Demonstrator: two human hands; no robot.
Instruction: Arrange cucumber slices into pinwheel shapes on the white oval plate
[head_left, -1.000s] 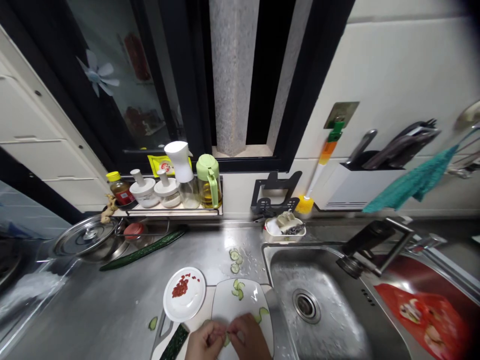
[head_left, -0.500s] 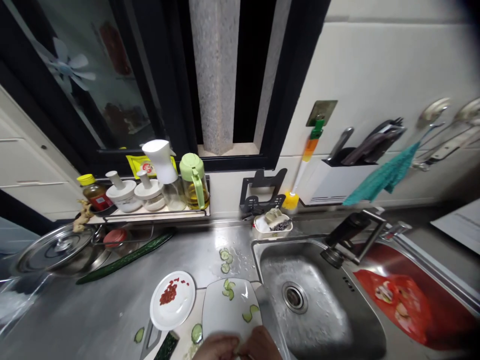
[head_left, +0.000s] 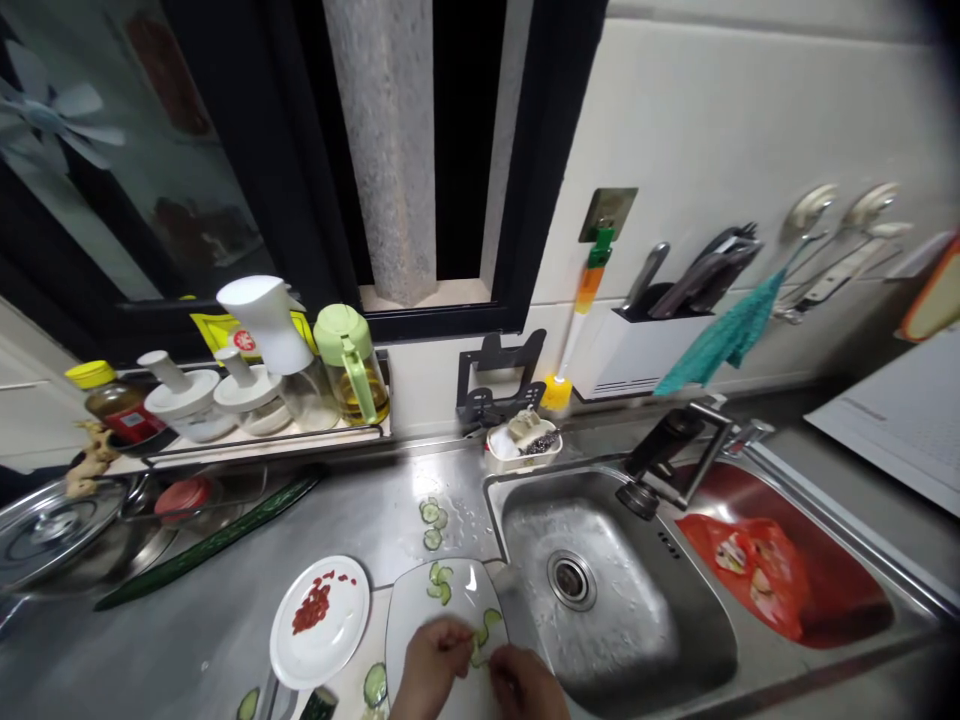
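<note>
A square white plate lies by the sink, with thin cucumber slices fanned near its far edge and curved ones along its right side. Over the plate, my left hand pinches a cucumber slice between thumb and fingers. My right hand is just right of that slice, fingers curled together; whether they grip anything is hidden. Left of the plate are a cut cucumber piece and a loose slice. A round white plate holds small red bits.
The sink basin is at the right, with a tap and a red bag beyond. A whole cucumber lies at the left below a seasoning rack. More slices rest on the wet counter.
Both hands have moved up from the bottom edge onto the square plate's right side. A slice now shows between them below the curved slices. The view has shifted to the right.
</note>
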